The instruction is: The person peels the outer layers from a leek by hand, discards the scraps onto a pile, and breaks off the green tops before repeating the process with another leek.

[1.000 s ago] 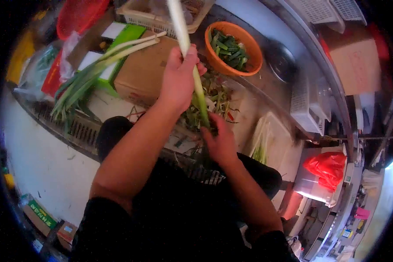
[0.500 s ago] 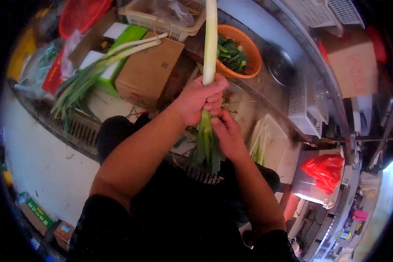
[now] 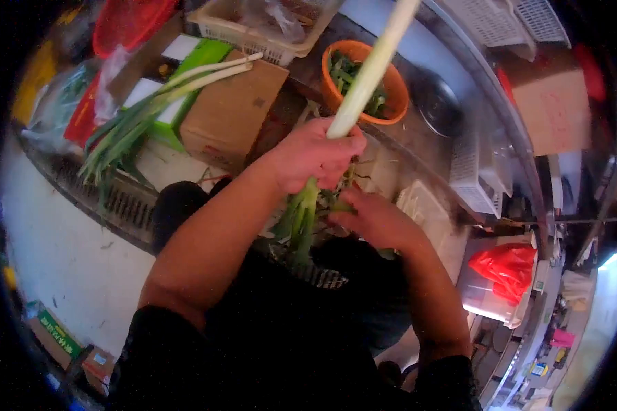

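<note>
A thick leek (image 3: pixel 370 75) with a long white stalk slants up to the right across the view. My left hand (image 3: pixel 320 156) is wrapped round it just above where the green leaves (image 3: pixel 300 222) begin, and the leaves hang below the fist. Close by on the right, my right hand (image 3: pixel 373 218) is off the stalk, fingers curled, with a bit of green leaf showing between thumb and fingers. Leafy trimmings fill part of an orange basket (image 3: pixel 399 96) beyond the hands. More leeks (image 3: pixel 151 109) lie across a cardboard box (image 3: pixel 230 116) on the left.
A cream crate (image 3: pixel 253 38) stands at the back. To the right are a pale tray (image 3: pixel 428 212), a round dark lid (image 3: pixel 440 103), white baskets (image 3: pixel 476 164) and a red plastic bag (image 3: pixel 506 270). A metal grate (image 3: pixel 127 209) runs along the floor at left.
The leek's upper end has tilted to the right in my left hand. My right hand has come away from the leaves and moved right and slightly down.
</note>
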{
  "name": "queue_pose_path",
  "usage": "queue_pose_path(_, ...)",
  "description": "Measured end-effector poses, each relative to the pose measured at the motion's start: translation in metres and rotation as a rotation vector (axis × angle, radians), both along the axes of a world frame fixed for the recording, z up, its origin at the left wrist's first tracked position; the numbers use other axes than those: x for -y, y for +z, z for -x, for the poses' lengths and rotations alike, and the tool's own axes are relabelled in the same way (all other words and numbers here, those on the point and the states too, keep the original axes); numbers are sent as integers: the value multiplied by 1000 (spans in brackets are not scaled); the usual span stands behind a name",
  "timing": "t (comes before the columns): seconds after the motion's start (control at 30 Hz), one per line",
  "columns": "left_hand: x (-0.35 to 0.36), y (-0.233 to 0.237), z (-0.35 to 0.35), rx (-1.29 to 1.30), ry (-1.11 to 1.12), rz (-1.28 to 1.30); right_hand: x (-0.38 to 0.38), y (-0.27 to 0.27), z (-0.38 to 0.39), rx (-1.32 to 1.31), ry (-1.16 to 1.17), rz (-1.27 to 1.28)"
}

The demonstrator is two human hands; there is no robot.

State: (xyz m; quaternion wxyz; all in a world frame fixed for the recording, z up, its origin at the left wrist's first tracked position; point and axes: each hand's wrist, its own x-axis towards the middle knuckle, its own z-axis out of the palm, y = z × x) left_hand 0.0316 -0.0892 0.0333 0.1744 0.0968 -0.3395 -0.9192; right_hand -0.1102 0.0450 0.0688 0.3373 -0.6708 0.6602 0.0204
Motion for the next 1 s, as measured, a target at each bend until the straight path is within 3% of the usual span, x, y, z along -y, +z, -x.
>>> queue_pose_path(0.03, 0, -1, 1, 27, 104, 53, -2, -9, 5, 136, -223, 12)
queue_pose_path(0.07, 2, -2, 3, 26, 109, 52, -5, -18, 8, 135, -218, 11)
queue_pose_path(0.13, 7, -8, 6, -105, 246, -33, -10, -32, 1, 453, -664, 9)
queue_pose_path(0.17, 8, -11, 10, -101, 246, -33, -13, -38, -5, 456, -664, 8)
queue_pose_path(0.23, 7, -15, 19, -115, 548, 13, -14, -47, -27, 128, -430, 543)
queue_pose_path(0.33, 2, -15, 22, -10, 607, 86, -3, -44, -45, -98, -502, 621)
queue_pose_path(0.37, 0, -13, 21, -11, 605, 88, -1, -50, -39, -98, -504, 623)
queue_pose_path(0.43, -3, -7, 17, 94, 588, 246, 5, -61, -27, 233, -592, 489)
queue_pose_path(0.47, -3, -4, 13, 94, 590, 247, 5, -64, -20, 233, -589, 489)
queue_pose_path(0.53, -4, 3, 5, -128, 248, -38, 8, -55, -19, 567, -494, 603)
queue_pose_path(0.57, -3, 0, 5, -129, 252, -40, 9, -51, -22, 566, -490, 600)
queue_pose_path(0.63, -1, -4, 10, -246, 264, -101, 8, -37, -31, 335, -512, 552)
queue_pose_path(0.77, 1, -2, 0, -238, 221, -181, 10, -29, -49, 154, -481, 504)
queue_pose_path(0.87, 2, 5, -2, -79, 279, -95, 14, -20, -43, 58, -416, 395)
queue_pose_path(0.93, 4, 8, -4, 13, 211, 99, 15, -1, -32, -102, -125, 182)
queue_pose_path(1.0, 4, 9, -9, -7, 177, 104, 8, 4, -26, -138, -11, 150)
